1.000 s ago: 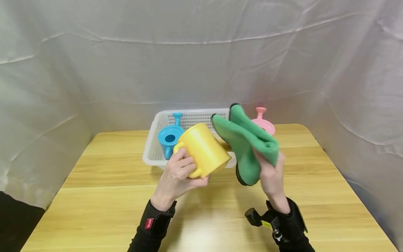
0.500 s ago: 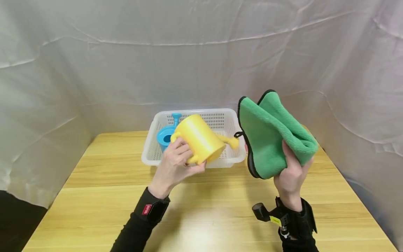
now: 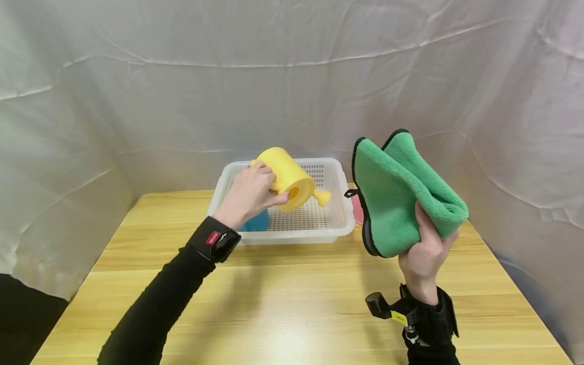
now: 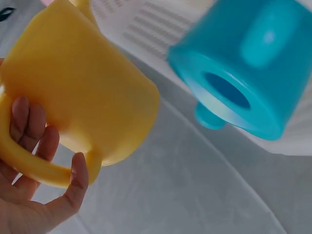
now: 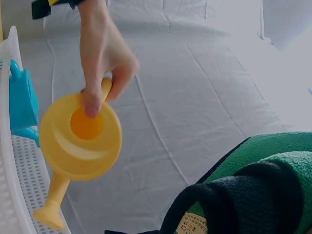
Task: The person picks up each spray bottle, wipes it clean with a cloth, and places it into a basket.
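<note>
In the head view my left hand (image 3: 248, 195) grips the handle of a yellow toy watering can (image 3: 286, 170) and holds it tilted over a white perforated basket (image 3: 296, 235). The left wrist view shows fingers curled round that handle. The thumb lies at the can's top opening in the right wrist view. A blue watering can (image 4: 243, 63) is in the basket's left part, mostly hidden by my left hand in the head view. To the right, my right hand (image 3: 424, 258) pinches a folded green cloth (image 3: 392, 203) with black edging, raised above the table.
A pink item (image 3: 358, 210) stands just right of the basket, largely behind the cloth. The wooden table (image 3: 310, 299) extends in front of the basket. Pale fabric walls (image 3: 283, 106) enclose its back and sides.
My left hand has carried the yellow watering can away from me, up over the basket, and tipped it so its opening shows. The right hand has moved the cloth rightward, away from the can.
</note>
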`<state>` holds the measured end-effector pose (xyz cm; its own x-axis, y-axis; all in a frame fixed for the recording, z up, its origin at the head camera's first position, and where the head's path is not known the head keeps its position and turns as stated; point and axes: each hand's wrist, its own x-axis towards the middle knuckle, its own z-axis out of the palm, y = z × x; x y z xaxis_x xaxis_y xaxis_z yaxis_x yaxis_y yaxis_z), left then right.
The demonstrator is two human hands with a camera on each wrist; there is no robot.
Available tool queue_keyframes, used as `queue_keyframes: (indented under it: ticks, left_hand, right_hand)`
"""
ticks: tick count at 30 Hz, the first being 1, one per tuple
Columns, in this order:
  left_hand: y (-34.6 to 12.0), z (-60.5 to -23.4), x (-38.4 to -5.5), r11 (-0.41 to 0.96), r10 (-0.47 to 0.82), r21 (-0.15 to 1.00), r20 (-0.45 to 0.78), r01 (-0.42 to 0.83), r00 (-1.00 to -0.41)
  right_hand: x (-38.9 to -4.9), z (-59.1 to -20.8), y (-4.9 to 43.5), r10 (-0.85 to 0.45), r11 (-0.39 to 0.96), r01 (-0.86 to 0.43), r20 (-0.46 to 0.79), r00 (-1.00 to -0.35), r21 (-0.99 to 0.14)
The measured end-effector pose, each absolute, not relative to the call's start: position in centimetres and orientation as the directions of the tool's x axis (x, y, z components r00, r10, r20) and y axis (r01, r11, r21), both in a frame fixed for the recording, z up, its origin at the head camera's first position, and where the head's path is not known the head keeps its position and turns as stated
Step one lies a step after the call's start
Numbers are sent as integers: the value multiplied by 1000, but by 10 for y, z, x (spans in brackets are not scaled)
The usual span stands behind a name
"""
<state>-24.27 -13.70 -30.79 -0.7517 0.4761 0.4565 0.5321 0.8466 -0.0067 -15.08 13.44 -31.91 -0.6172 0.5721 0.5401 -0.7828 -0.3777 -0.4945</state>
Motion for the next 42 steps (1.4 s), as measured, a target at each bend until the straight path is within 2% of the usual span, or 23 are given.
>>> queue_keyframes:
  ticks: [4, 8, 13, 19, 24, 32, 42]
  left_hand:
    - [-140, -302, -261, 884, 448, -16, 317, 468, -836]
    - [-141, -294, -275, 901, 432, -44, 203, 432, -879]
    - [-138, -286, -288, 899, 434, -122, 130, 420, -891]
    - [-129, -285, -301, 853, 455, -313, 55, 417, -889]
    - [-122, -288, -310, 811, 417, -440, -29, 387, -908]
    - [-112, -294, -315, 853, 356, -369, -105, 369, -929]
    - [-110, -312, -322, 906, 360, -207, -77, 369, -930]
  right_hand:
    - [-150, -320, 133, 572, -373, -770, 525, -630, -518]
    - [-150, -320, 132, 570, -360, -768, 526, -631, -531]
    - [-150, -319, 132, 569, -356, -767, 528, -631, -534]
    - [-150, -320, 133, 571, -361, -768, 526, -630, -529]
    - [-150, -321, 132, 571, -365, -770, 528, -629, -523]
    - [-151, -323, 133, 556, -353, -778, 553, -621, -519]
    - [-150, -321, 133, 557, -370, -773, 543, -628, -515]
